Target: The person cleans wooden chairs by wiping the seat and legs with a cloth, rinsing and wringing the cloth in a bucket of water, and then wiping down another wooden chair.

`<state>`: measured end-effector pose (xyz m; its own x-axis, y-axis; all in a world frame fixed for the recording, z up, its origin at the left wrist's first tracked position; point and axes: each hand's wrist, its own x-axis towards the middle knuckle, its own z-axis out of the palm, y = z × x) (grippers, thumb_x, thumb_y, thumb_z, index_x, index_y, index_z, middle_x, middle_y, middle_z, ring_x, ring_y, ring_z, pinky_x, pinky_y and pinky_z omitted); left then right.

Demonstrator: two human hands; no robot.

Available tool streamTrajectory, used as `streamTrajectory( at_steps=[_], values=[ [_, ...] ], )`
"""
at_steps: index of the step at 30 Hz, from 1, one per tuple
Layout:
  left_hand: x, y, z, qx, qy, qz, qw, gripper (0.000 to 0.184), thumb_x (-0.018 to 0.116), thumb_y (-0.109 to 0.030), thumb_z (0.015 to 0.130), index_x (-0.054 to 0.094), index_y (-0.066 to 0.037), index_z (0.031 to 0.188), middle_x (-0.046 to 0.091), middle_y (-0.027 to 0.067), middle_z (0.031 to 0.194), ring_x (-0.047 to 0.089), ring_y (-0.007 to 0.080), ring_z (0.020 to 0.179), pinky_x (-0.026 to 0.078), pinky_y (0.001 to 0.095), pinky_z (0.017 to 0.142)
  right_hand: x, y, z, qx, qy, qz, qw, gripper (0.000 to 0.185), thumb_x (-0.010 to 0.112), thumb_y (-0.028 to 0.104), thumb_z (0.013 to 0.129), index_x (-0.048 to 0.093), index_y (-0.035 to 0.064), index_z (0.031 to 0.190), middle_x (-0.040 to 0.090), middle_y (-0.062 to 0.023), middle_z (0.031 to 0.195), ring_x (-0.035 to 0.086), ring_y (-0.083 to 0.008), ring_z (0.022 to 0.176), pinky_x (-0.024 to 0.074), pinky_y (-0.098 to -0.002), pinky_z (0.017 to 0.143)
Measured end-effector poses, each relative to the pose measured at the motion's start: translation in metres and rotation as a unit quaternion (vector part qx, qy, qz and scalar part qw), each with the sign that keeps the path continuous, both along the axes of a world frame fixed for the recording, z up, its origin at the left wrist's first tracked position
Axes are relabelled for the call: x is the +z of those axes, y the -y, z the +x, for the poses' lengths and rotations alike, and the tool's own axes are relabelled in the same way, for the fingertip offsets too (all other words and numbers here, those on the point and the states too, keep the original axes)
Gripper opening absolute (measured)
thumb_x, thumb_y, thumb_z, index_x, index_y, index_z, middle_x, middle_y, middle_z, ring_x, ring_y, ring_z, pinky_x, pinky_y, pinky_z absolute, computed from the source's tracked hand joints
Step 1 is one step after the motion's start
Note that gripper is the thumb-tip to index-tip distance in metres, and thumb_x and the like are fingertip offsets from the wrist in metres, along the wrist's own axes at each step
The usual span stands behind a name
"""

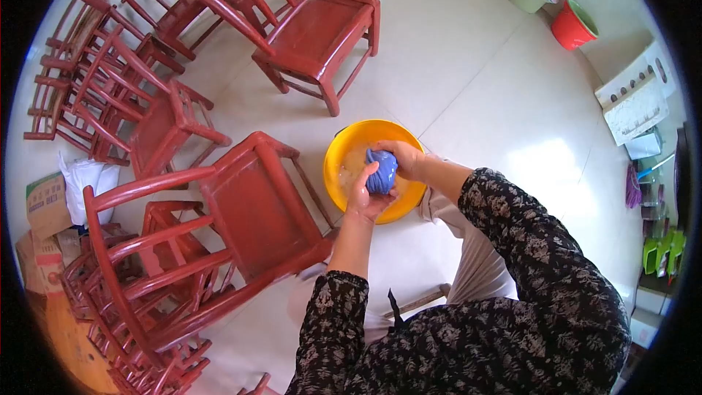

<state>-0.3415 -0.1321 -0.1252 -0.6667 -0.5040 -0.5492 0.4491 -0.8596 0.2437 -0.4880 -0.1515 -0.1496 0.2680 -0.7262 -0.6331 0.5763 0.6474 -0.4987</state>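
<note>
A wet-looking blue cloth [381, 172], bunched into a ball, is between my two hands above a yellow basin [338, 148]. My left hand [369, 196] closes round the cloth from the near left side. From the upper right, my right hand [404, 157] grips it with curled fingers. Whitish, sudsy water [352, 163] shows at the left inside the basin, which stands on the floor. My forearms and the cloth hide much of the basin's inside.
A red wooden chair [256, 212] stands just left of the basin, another red chair [318, 25] beyond it. More red chairs crowd the left, near a cardboard box [46, 205] and white bag [89, 183]. A red bucket [573, 25] sits by the right wall on the tiled floor [468, 66].
</note>
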Motion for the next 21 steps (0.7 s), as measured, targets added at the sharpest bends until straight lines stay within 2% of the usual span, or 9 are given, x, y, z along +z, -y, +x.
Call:
streamTrajectory(
  at_steps=[2,4,5,8,10,11,12,18,21],
  values=[
    [-0.005,-0.001,-0.003,0.004,-0.057,-0.005,0.998,0.048,0.059,-0.037,0.078,0.047,-0.005,0.111,0.058,0.0141,0.098,0.055,0.0209,0.069,0.045,0.0283,0.055,0.001,-0.003,-0.005,0.043,-0.012,0.028,0.999,0.043,0.052,0.036,0.086,0.055,0.0014,0.110,0.063,-0.0119,0.096,0.060,-0.0218,0.090,0.0464,-0.0333,0.087],
    [0.015,-0.002,-0.007,0.018,-0.191,0.052,0.980,0.047,0.059,-0.031,0.076,0.046,-0.001,0.111,0.058,0.0167,0.095,0.056,0.0215,0.069,0.047,0.0258,0.054,0.002,-0.007,-0.011,0.083,0.250,-0.007,0.965,0.049,0.051,0.039,0.086,0.049,0.0033,0.119,0.062,-0.0147,0.103,0.059,-0.0232,0.097,0.0450,-0.0360,0.091],
    [0.022,-0.004,-0.007,0.019,-0.190,0.051,0.980,0.047,0.059,-0.031,0.076,0.046,-0.001,0.111,0.058,0.0167,0.095,0.056,0.0215,0.069,0.047,0.0258,0.054,0.005,-0.007,-0.009,0.084,0.252,-0.007,0.964,0.049,0.051,0.039,0.086,0.049,0.0033,0.119,0.062,-0.0147,0.103,0.059,-0.0232,0.097,0.0450,-0.0360,0.091],
    [0.030,-0.007,-0.007,0.002,-0.118,0.092,0.989,0.049,0.059,-0.032,0.077,0.045,0.000,0.113,0.058,0.0154,0.096,0.056,0.0193,0.071,0.048,0.0230,0.052,0.041,-0.007,0.000,0.071,0.230,-0.015,0.970,0.056,0.054,0.038,0.084,0.041,0.0047,0.127,0.058,-0.0184,0.110,0.058,-0.0258,0.100,0.0441,-0.0386,0.092],
    [0.022,-0.009,-0.006,-0.012,-0.043,0.047,0.998,0.049,0.059,-0.033,0.077,0.046,-0.001,0.111,0.058,0.0137,0.094,0.056,0.0174,0.074,0.048,0.0206,0.052,0.046,-0.006,-0.001,0.097,0.094,-0.121,0.983,0.058,0.058,0.038,0.083,0.042,0.0029,0.126,0.058,-0.0158,0.111,0.058,-0.0257,0.099,0.0448,-0.0349,0.091],
    [0.006,-0.007,-0.003,-0.021,-0.085,0.080,0.993,0.043,0.060,-0.030,0.079,0.046,-0.002,0.108,0.056,0.0100,0.087,0.055,0.0145,0.071,0.046,0.0210,0.050,0.038,-0.003,-0.002,0.080,0.094,-0.126,0.984,0.054,0.060,0.026,0.083,0.041,0.0032,0.128,0.059,-0.0149,0.108,0.058,-0.0236,0.097,0.0466,-0.0343,0.087],
    [0.005,-0.007,-0.002,-0.021,-0.084,0.081,0.993,0.043,0.060,-0.030,0.079,0.046,-0.002,0.108,0.056,0.0100,0.087,0.055,0.0145,0.071,0.046,0.0210,0.050,0.038,-0.001,-0.003,0.080,0.095,-0.124,0.984,0.054,0.060,0.026,0.083,0.041,0.0032,0.128,0.059,-0.0149,0.108,0.058,-0.0236,0.097,0.0466,-0.0343,0.087],
    [0.009,-0.007,-0.002,-0.027,-0.043,-0.013,0.999,0.028,0.060,-0.018,0.081,0.046,-0.005,0.102,0.051,0.0063,0.080,0.051,0.0130,0.061,0.038,0.0223,0.046,0.040,0.008,0.003,0.085,-0.042,-0.078,0.992,0.036,0.059,0.008,0.080,0.055,0.0024,0.116,0.061,-0.0105,0.094,0.058,-0.0198,0.084,0.0487,-0.0311,0.075],
    [-0.003,-0.004,-0.001,-0.071,0.095,-0.074,0.990,0.023,0.061,-0.015,0.080,0.049,-0.006,0.097,0.051,0.0044,0.072,0.050,0.0129,0.057,0.038,0.0231,0.045,0.042,0.009,0.012,0.070,-0.099,-0.072,0.990,0.027,0.058,0.007,0.080,0.061,0.0008,0.106,0.061,-0.0096,0.090,0.059,-0.0196,0.079,0.0485,-0.0300,0.072]
  ],
)
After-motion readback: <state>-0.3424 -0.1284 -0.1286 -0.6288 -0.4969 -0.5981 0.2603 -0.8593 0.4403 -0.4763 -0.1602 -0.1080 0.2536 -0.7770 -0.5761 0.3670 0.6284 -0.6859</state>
